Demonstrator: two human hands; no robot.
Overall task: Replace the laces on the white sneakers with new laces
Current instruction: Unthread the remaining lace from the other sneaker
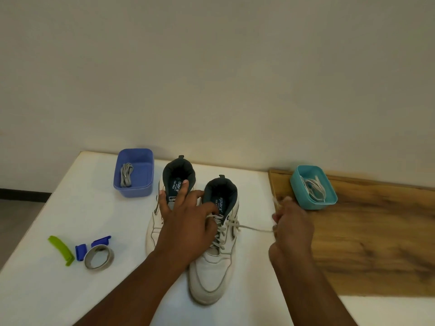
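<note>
Right hand (pixel 293 223) nearest, fingers curled round the old lace (pixel 255 229), drawing it taut sideways out of an upper eyelet of the right sneaker (pixel 215 250). Left hand (pixel 186 217) spread flat, fingers straight, pressing across both shoes, fingertips reaching into the collar of the left sneaker (pixel 164 208). Best done with a steady level pull and firm downward pressure, freeing one crossing at a time. Both sneakers side by side on the white counter (pixel 70 290), long axes running front to back, toes toward the camera, heels toward the wall. Farther out, grey laces (pixel 126 174) in a blue tub (pixel 134 188); more laces in a teal tub (pixel 313 201).
</note>
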